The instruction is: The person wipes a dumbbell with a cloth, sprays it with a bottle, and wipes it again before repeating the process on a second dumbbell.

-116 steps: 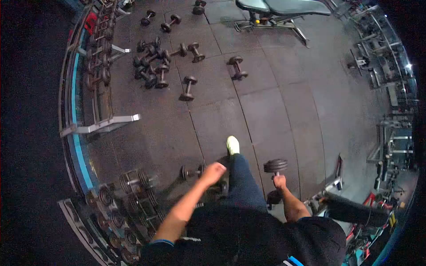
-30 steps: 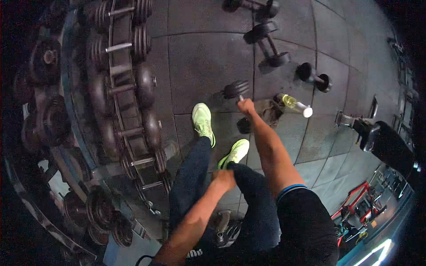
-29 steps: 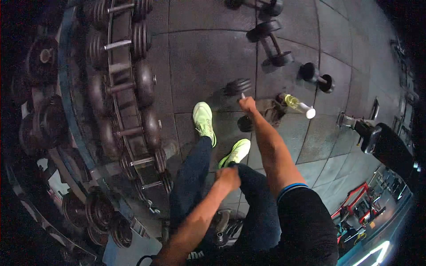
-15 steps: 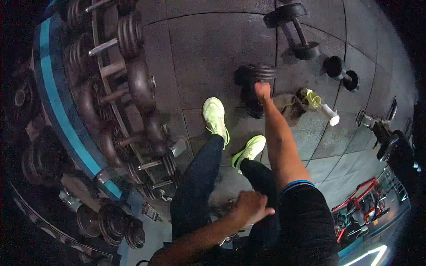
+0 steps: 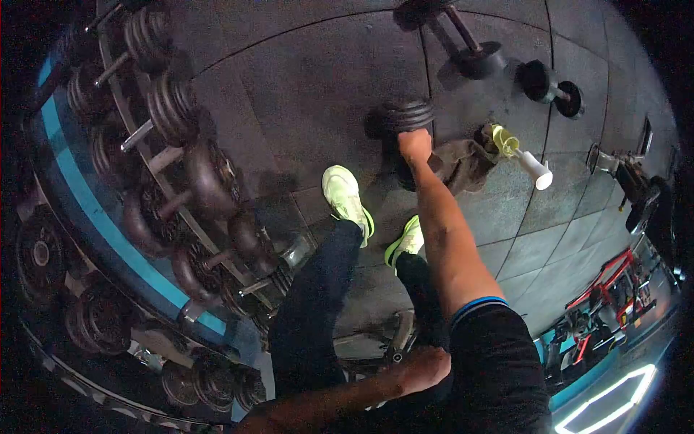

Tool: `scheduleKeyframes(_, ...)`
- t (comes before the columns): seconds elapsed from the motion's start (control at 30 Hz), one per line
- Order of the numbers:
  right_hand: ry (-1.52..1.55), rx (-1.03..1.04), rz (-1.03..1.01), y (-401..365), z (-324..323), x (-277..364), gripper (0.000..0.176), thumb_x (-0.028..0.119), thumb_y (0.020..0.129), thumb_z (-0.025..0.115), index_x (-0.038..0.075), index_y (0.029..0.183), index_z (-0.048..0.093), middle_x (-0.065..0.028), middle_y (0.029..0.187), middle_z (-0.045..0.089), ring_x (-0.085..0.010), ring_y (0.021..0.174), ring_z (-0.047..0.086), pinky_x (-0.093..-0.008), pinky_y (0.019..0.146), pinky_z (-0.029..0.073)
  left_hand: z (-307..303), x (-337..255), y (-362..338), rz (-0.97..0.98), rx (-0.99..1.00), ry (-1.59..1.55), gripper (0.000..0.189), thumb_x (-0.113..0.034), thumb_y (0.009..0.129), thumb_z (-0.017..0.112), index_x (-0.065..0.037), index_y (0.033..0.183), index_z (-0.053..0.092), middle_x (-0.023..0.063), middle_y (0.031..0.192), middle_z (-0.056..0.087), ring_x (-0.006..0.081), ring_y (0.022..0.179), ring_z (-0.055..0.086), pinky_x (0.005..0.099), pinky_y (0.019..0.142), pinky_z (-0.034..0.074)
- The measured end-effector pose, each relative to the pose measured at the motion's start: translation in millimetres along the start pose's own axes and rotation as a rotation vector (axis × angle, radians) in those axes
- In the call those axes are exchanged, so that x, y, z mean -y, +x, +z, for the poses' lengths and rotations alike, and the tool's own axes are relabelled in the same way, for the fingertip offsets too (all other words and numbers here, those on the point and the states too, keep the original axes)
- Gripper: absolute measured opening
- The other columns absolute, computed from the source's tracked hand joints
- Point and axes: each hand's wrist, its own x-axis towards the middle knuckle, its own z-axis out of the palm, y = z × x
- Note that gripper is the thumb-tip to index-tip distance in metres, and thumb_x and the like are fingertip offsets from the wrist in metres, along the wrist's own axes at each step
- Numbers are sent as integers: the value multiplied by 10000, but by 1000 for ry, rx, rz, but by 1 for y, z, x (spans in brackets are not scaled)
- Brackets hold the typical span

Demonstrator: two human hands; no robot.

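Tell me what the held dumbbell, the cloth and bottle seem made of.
Held dumbbell: probably metal, dark and dull, with ridged plate edges.
Cloth: likely fabric, matte brown, rumpled into soft folds.
Bottle: plastic or glass; yellowish part looks see-through, white end opaque.

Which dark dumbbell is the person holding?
The dark, ridged metal dumbbell beside the crumpled brown cloth: the person's bare right hand grips it, while no hand touches the other dumbbells.

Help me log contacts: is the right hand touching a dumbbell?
Touching: the head view shows the right hand closed in a fist around the dumbbell, between its weighted ends.
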Motion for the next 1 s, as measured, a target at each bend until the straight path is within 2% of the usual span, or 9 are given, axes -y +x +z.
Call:
scheduleKeyframes(0.13, -25, -19, 7, 4, 2, -4, 409, 216, 755, 627, -89, 1015, 706, -302, 1092, 687, -454, 1048, 667, -476, 914, 527, -11, -6, -3, -160, -67, -108, 406, -335, 884, 691, 47, 751, 652, 234, 694, 655, 410, 693, 684, 487, 645, 533)
scheduleKeyframes(0.2, -39, 4, 20, 13, 6, -7, 406, 210, 755, 624, -90, 1016, 704, -302, 1091, 688, -452, 1057, 665, -474, 910, 529, -4, 5, -2, -97, 2, -159, 449, -382, 880, 700, 45, 750, 647, 247, 695, 648, 413, 703, 684, 494, 652, 527)
scheduleKeyframes(0.23, -31, -55, -18, 16, 11, -13, 368, 241, 715, 669, -67, 906, 729, -286, 1010, 709, -427, 978, 703, -469, 860, 560, 7, 15, -2, -33, -14, -154, 435, -370, 884, 697, 40, 747, 645, 252, 700, 646, 409, 706, 684, 496, 651, 523)
scheduleKeyframes(0.43, -26, -68, 27, 15, 17, -10, 393, 210, 738, 632, -90, 980, 711, -305, 1058, 691, -457, 1045, 669, -470, 904, 530, 20, 32, -1, 247, -32, -226, 389, -310, 908, 672, 17, 708, 605, 228, 665, 616, 398, 639, 644, 491, 626, 500)
scheduleKeyframes(0.63, -41, -149, -35, 24, 24, -19, 366, 260, 686, 686, -61, 857, 724, -282, 962, 708, -438, 958, 698, -477, 841, 559, 27, -4, -15, 274, 223, -421, 339, -331, 871, 709, -11, 766, 672, 189, 766, 665, 363, 801, 663, 510, 706, 508)
scheduleKeyframes(0.77, -70, -156, -83, 20, 26, -22, 380, 270, 685, 687, -69, 853, 722, -295, 947, 701, -446, 943, 696, -483, 808, 563, 25, -2, -6, 165, 296, -276, 319, -345, 846, 734, -29, 805, 717, 163, 834, 698, 339, 909, 675, 523, 759, 514)
scheduleKeyframes(0.9, -33, -195, -154, 20, 28, -25, 376, 272, 687, 687, -68, 842, 723, -303, 925, 697, -445, 929, 699, -492, 796, 564, -7, 17, 1, -103, 346, 98, 312, -358, 821, 759, -47, 843, 763, 137, 901, 731, 316, 1017, 688, 535, 813, 519)
scheduleKeyframes(0.97, -39, -180, -138, 20, 28, -25, 363, 264, 697, 679, -60, 851, 727, -294, 943, 705, -444, 943, 699, -488, 819, 566, -29, 27, -1, -287, 107, 235, 318, -380, 789, 776, -62, 805, 767, 138, 886, 729, 316, 999, 681, 550, 891, 478)
scheduleKeyframes(1.0, -24, -184, -139, 20, 27, -22, 366, 264, 701, 677, -59, 865, 729, -290, 957, 708, -442, 949, 699, -486, 829, 567, -34, 40, 2, -296, -61, 274, 284, -345, 775, 755, -62, 798, 757, 151, 853, 719, 326, 923, 677, 497, 853, 472)
